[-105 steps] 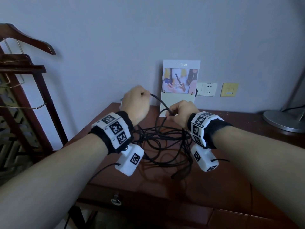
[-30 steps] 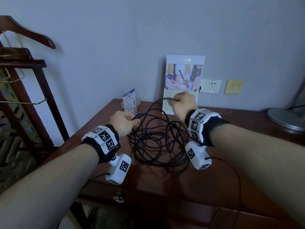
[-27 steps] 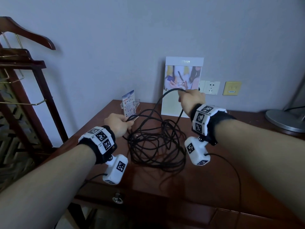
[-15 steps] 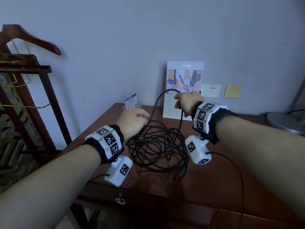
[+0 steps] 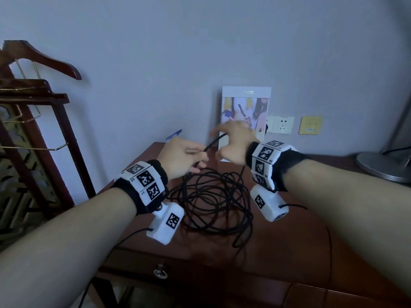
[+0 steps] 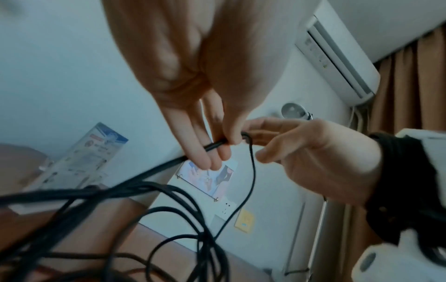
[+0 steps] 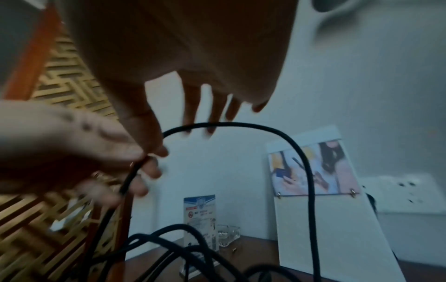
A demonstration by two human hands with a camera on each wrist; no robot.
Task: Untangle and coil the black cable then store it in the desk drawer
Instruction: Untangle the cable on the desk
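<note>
The black cable (image 5: 213,201) lies as a loose tangled pile on the dark wooden desk (image 5: 289,252), between my wrists. One strand rises from the pile to my left hand (image 5: 200,156), which pinches it between thumb and fingers (image 6: 223,150). From there the cable (image 7: 241,125) arcs under my right hand (image 5: 224,141) and drops back to the pile. The right hand's fingers (image 7: 190,114) are spread just above that arc, gripping nothing. The desk drawer (image 5: 160,271) below the front edge is closed, its metal knob showing.
A picture board (image 5: 245,112) leans on the wall behind my hands, with wall sockets (image 5: 282,124) beside it. A leaflet stand (image 5: 174,135) and a glass ashtray (image 7: 228,235) sit at the back left. A lamp base (image 5: 382,165) stands far right, a wooden clothes stand (image 5: 33,107) left of the desk.
My right hand has opened and let go of the raised loop it gripped. My left hand has risen toward it and now pinches the strand; the loop hangs lower.
</note>
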